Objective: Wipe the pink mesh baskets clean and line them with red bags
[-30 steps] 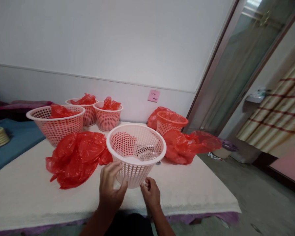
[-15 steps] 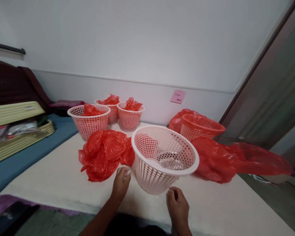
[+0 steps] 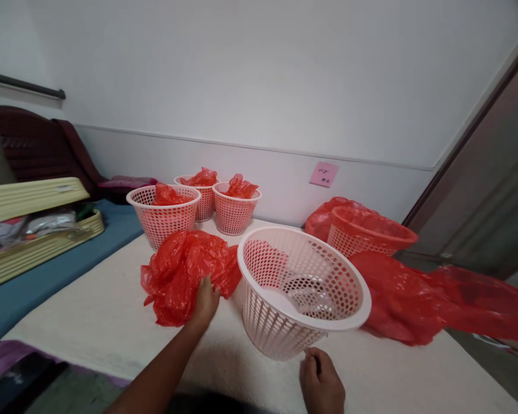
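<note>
A white perforated plastic basket (image 3: 280, 330) stands right in front of me, its mouth tilted toward me. My left hand (image 3: 206, 302) reaches to the near edge of a crumpled heap of red plastic bags (image 3: 176, 276), fingers slightly apart and touching the film. Close to the lower front of the basket is my right hand (image 3: 323, 376), its fingers curled and pinched together. Whatever lies in that pinch is hidden. To the right, a second basket (image 3: 358, 244) has red film folded over its rim.
Several white baskets with red bags inside stand at the back left, including one basket (image 3: 237, 215) by the wall. More red film (image 3: 397, 299) spreads rightward past the table edge. A yellow case (image 3: 43, 241) lies half open at left. A pink note (image 3: 324, 174) is on the wall.
My left hand has moved forward and left from beside the basket onto the red bags, its fist loosening. My right hand stays closed near the basket's base. The view has shifted slightly left.
</note>
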### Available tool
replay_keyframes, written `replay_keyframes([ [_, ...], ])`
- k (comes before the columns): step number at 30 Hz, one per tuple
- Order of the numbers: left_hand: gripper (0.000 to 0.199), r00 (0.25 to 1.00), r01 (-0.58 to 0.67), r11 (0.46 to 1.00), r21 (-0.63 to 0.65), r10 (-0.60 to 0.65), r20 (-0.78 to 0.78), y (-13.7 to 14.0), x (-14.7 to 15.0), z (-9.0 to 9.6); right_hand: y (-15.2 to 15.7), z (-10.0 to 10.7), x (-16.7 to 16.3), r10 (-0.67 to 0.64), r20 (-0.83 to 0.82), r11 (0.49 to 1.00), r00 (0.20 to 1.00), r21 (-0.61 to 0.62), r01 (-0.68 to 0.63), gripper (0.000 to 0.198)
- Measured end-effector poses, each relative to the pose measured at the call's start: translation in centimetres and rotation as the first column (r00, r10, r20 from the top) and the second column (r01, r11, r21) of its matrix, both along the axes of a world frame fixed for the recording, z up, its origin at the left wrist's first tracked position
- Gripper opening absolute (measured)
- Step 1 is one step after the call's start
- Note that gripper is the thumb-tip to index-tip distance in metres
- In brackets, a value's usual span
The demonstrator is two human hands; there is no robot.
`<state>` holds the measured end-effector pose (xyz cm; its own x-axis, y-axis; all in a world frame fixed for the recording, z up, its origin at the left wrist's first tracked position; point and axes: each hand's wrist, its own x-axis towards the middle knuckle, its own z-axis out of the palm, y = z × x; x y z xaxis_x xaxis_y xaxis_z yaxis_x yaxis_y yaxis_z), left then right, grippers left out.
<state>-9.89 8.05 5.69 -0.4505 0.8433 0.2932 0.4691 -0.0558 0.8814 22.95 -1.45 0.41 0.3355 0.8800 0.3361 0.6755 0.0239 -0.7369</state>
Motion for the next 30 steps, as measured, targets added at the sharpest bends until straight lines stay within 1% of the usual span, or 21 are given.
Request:
replay_keyframes([
  [3, 0.033, 0.999, -0.039, 0.999, -0.004, 0.039, 0.038, -0.3, -0.8, -0.3, 0.0, 0.1, 0.0, 0.008, 0.002, 1.0, 1.0, 0.003, -0.008, 0.025],
  [6, 0.03, 0.994, -0.087, 0.996, 0.019, 0.085, 0.071, -0.7, -1.1, 0.6, -0.1, 0.3, -0.1, 0.019, 0.001, 1.0, 1.0, 0.013, -0.019, 0.025],
  [8, 0.028, 0.989, -0.106, 0.994, 0.032, 0.102, 0.106, -0.9, -1.2, 2.0, -0.2, 0.6, -0.2, 0.019, -0.004, 1.0, 1.0, 0.008, -0.019, 0.024],
  [11, 0.023, 0.977, -0.112, 0.992, 0.05, 0.101, 0.187, -1.3, -1.4, 4.5, -0.4, 1.1, -0.3, 0.024, -0.009, 1.0, 1.0, 0.01, -0.024, 0.024],
  [14, 0.024, 0.953, -0.107, 0.99, 0.09, 0.077, 0.292, -1.8, -1.6, 7.0, -0.6, 1.5, -0.5, 0.039, -0.007, 0.999, 0.999, 0.007, -0.039, 0.024],
  [16, 0.028, 0.931, -0.104, 0.987, 0.123, 0.053, 0.361, -2.4, -1.8, 8.3, -0.6, 1.6, -0.5, 0.045, -0.012, 0.999, 0.999, -0.002, -0.045, 0.025],
  [19, 0.034, 0.887, -0.106, 0.982, 0.158, 0.022, 0.461, -3.5, -2.0, 9.4, -0.6, 1.7, -0.6, 0.04, -0.016, 0.999, 0.999, -0.007, -0.041, 0.025],
  [22, 0.038, 0.825, -0.138, 0.974, 0.179, 0.013, 0.564, -5.2, -1.8, 10.3, -0.6, 1.7, -0.6, 0.038, -0.004, 0.999, 0.999, 0.001, -0.038, 0.026],
  [24, 0.038, 0.774, -0.161, 0.969, 0.187, 0.007, 0.633, -6.8, -1.5, 11.1, -0.6, 1.7, -0.6, 0.038, -0.001, 0.999, 0.999, 0.01, -0.038, 0.026],
  [27, 0.038, 0.707, -0.162, 0.969, 0.187, -0.019, 0.707, -10.1, -0.6, 12.4, -0.6, 1.7, -0.7, 0.041, -0.019, 0.999, 0.999, 0.014, -0.041, 0.026],
  [30, 0.036, 0.676, -0.148, 0.976, 0.16, -0.019, 0.737, -13.7, 0.9, 13.3, -0.6, 2.0, -0.8, 0.045, -0.072, 0.999, 0.996, -0.009, -0.045, 0.026],
])
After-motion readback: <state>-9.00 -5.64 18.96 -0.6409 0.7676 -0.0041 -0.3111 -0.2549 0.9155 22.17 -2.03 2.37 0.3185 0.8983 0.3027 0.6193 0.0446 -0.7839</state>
